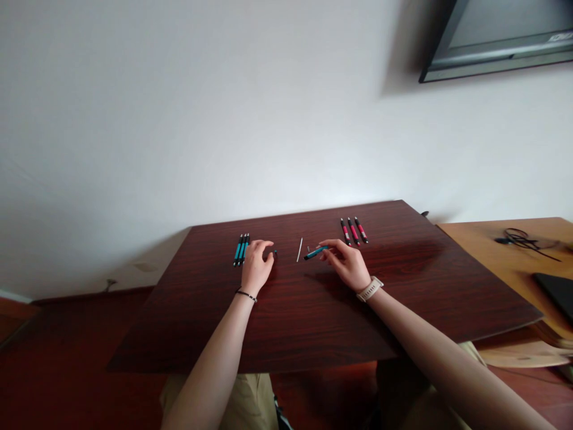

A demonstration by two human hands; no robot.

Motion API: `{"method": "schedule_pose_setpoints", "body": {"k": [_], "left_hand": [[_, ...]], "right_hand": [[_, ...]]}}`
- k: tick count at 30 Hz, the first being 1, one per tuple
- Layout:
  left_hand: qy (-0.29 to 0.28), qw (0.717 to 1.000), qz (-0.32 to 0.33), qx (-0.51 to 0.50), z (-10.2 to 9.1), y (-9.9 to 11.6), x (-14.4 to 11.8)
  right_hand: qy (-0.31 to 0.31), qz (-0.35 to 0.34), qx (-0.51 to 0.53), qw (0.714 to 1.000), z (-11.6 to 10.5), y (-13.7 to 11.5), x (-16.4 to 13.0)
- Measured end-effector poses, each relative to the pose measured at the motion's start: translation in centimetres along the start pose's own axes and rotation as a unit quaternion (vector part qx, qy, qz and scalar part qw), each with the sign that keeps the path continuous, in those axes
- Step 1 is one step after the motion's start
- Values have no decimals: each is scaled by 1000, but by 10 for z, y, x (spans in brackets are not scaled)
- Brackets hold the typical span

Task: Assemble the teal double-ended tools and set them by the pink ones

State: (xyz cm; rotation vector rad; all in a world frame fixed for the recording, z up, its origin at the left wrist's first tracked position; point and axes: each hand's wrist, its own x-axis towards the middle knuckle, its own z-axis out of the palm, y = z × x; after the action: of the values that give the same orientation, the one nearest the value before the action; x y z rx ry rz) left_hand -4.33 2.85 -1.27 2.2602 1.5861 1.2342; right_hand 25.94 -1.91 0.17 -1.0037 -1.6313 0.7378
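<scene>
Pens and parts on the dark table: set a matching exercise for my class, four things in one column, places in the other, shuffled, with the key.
Things
1. blue pens
2. red pens
3. thin white rod
4. blue pen barrel

Places
A. far right of the table, lying untouched
B. in the right hand fingertips
C. just left of the left hand
D. on the table between the two hands

Pairs: 1-C, 2-A, 3-D, 4-B

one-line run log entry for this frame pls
left hand: on table, fingertips by small tip piece | right hand: holding blue pen | white refill between hands | blue pens left, red pens right
</scene>
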Motion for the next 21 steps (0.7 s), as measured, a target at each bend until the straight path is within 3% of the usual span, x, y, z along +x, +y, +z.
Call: {"method": "schedule_pose_setpoints", "body": {"k": [3,11,17,21], "left_hand": [[-28,999,1,33,4,-7,0],[-53,998,16,-1,15,-8,6],[-68,989,-52,-118,17,19,-4],[-110,953,-91,-266,21,45,-10]], "right_hand": [[0,-4,-1,1000,0,0,0],[6,-11,-12,1000,1,1,0],[29,3,-5,1000,1,3,0],[58,5,23,998,3,5,1]]}}
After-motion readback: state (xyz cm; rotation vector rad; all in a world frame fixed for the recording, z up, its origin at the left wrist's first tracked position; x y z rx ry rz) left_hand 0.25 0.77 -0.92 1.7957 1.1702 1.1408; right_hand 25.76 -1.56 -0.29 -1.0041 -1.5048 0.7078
